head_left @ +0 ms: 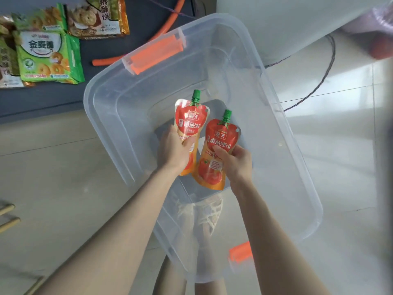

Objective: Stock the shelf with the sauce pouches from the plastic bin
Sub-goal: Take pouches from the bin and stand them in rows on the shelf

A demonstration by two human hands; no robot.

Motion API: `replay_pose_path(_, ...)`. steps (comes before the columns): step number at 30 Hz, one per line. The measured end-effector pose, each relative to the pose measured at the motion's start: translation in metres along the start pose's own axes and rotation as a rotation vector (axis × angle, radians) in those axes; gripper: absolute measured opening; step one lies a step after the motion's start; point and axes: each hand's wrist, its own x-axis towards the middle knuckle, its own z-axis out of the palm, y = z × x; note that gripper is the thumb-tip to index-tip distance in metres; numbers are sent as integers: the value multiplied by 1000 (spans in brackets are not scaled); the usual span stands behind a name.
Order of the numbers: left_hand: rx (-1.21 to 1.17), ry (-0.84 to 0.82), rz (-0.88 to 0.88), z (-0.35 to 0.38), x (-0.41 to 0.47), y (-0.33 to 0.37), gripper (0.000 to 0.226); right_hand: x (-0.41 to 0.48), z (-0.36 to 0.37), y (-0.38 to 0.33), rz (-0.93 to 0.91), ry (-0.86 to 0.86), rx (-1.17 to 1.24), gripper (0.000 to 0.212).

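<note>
while the left hand (174, 146) grips one sauce pouch (190, 122) and the right hand (236, 160) pinches another pouch (219, 150), both sit mid-frame over the clear plastic bin (297, 167); this looks like pickup, and next they must lift clear toward a shelf, perhaps upper left.

Bright even light, white glare on the floor (353, 128) (right side), edges bent and blurred

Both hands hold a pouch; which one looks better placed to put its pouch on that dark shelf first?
Probably the left hand: it grips the left pouch on the side nearer the dark shelf with its snack packs. The right hand, holding the other pouch, is farther.
</note>
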Motion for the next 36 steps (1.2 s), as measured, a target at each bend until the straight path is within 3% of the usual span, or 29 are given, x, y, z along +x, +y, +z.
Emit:
replay_pose_path(5, -220, 77, 71, -55, -101, 15, 27, -75, -34, -37, -91, -103, 116, 9)
replay_pose_path(9, -402, 26, 77, -110, -176, 25, 34, -149, -62, -70, -158, -203, 207, 16)
replay_pose_path(12, -511, 12, 70, -151, -228, 32, 22, -205, -75, -93, -185, -313, 221, 19)
replay_pose_path(21, -889, 125, 115, -281, -360, 38, 8, -370, -67, -176, -348, -517, 47, 38)
replay_pose_path(28, -1022, 336, 265, -385, -395, 41, 10, -465, -16, -255, -544, -613, 64, 36)
replay_pose_path(32, -1032, 362, 351, -450, -388, 32, 22, -502, 28, -290, -661, -578, 118, 29)
replay_pose_path(36, -989, 351, 468, -520, -366, 20, 16, -533, 77, -322, -792, -480, 170, 19)
